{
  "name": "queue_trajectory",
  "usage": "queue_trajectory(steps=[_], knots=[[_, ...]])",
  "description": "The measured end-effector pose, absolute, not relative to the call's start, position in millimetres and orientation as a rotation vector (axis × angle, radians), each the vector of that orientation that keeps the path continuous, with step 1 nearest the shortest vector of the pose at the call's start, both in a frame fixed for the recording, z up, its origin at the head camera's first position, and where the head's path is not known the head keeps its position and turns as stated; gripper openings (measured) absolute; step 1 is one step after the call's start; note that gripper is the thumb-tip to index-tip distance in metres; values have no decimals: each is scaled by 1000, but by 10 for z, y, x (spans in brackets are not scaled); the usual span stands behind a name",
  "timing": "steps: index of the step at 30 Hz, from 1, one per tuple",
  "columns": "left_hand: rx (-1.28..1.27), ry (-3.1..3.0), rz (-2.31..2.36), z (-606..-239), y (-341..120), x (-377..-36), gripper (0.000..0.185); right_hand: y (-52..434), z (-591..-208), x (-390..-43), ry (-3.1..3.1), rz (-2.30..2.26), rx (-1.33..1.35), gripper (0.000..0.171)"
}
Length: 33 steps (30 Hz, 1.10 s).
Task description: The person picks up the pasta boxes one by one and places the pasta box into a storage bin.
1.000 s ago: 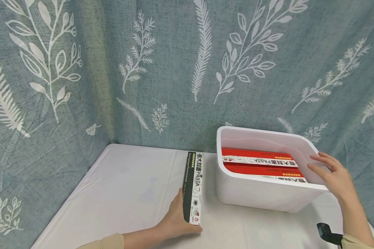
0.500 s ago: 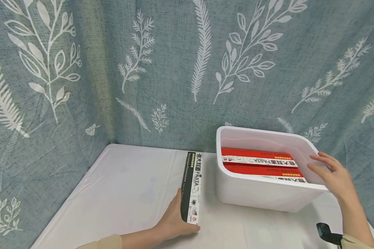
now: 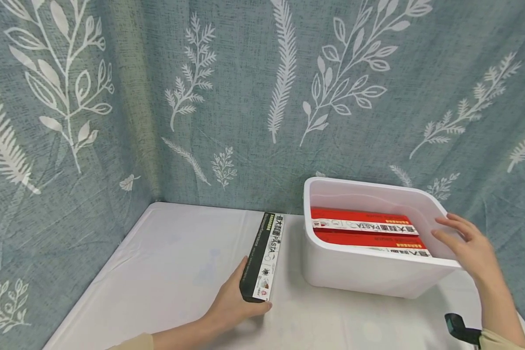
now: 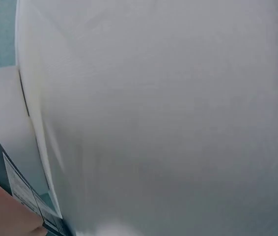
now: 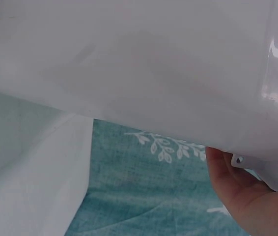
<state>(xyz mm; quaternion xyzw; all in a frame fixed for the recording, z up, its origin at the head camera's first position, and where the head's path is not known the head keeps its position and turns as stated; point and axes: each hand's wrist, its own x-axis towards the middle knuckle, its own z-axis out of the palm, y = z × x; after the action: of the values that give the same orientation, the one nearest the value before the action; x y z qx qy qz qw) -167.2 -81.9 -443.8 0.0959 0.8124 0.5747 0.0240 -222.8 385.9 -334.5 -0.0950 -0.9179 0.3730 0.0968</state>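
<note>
A long black and white pasta box (image 3: 264, 260) lies lengthwise over the left-centre of the white table, angled with its near end to the left. My left hand (image 3: 236, 297) grips its near end, thumb across the front and fingers along the left side. In the left wrist view the dark box (image 4: 11, 179) shows beside part of that hand. My right hand (image 3: 470, 243) holds the right rim of a white plastic bin (image 3: 354, 272). Two red pasta boxes (image 3: 363, 224) lie inside it. The right wrist view shows the fingers (image 5: 222, 174) curled at the bin's edge.
A blue-green curtain (image 3: 236, 97) with white leaf prints hangs behind and at both sides. The white tabletop (image 3: 170, 272) extends left of the black box. A dark camera mount (image 3: 461, 329) sits at my right wrist.
My left hand has drawn the black box's near end up and to the left, so the box is now more slanted. My right hand and the bin have stayed put.
</note>
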Motion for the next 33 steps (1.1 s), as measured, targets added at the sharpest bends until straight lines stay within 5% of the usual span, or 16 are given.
queue_trajectory(steps=[18,33], knots=[[150,2529,2057,-4217,-1028,-1779,80,3862,-3355,-2247,-2713,1104,-288,68],[451,2321,2494,-3870,-1377,-1880,56,3880,-3352,-2256,-2706,1133,-267,69]])
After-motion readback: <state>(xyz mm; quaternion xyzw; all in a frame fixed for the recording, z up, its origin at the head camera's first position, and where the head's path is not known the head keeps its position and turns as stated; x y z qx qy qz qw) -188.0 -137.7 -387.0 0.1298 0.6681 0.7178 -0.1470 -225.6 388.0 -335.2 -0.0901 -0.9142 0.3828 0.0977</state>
